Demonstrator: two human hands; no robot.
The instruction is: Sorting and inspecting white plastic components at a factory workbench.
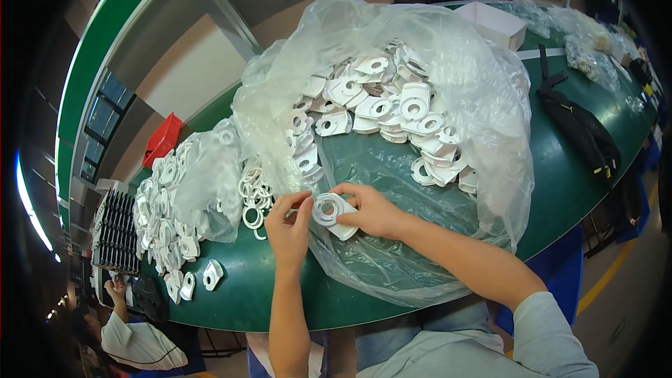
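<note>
My right hand [378, 214] grips a white plastic part [344, 229] by its right side, just above the near edge of an open clear plastic bag. A round ring [326, 208] with a hole in its middle lies on the part's upper face. At its left edge, my left hand [288, 227] has thumb and forefinger drawn together in a pinch. Whether something thin sits between those fingertips is too small to tell. Several loose white rings [255, 192] are heaped on the table, just beyond my left hand.
The plastic bag [490, 98] spreads over the green table [241, 287], holding many white parts [413, 101]. More parts [164, 217] are piled at the left, near a red bin [162, 140] and stacked black trays [115, 231]. A black bag [581, 129] lies right. Another person [140, 336] sits at the left.
</note>
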